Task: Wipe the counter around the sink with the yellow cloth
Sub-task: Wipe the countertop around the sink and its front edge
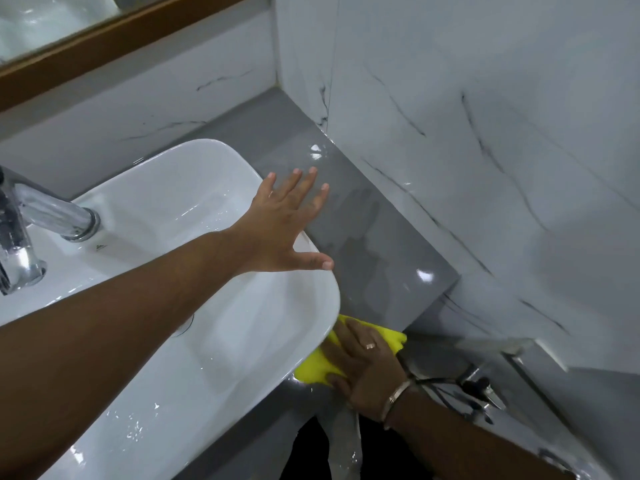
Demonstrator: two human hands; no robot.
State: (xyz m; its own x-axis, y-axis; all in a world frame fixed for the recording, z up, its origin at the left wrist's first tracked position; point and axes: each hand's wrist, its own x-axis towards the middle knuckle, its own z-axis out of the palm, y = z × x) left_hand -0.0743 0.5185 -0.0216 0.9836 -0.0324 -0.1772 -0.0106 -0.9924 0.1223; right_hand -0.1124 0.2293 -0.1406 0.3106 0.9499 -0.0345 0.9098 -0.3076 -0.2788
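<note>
The yellow cloth [313, 370] lies flat on the grey counter [377, 258] at its front edge, tucked against the corner of the white sink [194, 271]. My right hand [367, 368], with a ring and a bracelet, presses down on the cloth with flat fingers. My left hand [287, 223] reaches across the sink, fingers spread, hovering over the sink's right rim and the counter beside it. It holds nothing. Part of the cloth is hidden under my right hand and the sink rim.
A chrome tap [52, 220] stands at the sink's left side. Marble-look tiled walls [485, 133] close the counter at the back and right. A wood-framed mirror [69, 39] hangs at top left. A chrome hose fitting [481, 389] sits below the counter at right.
</note>
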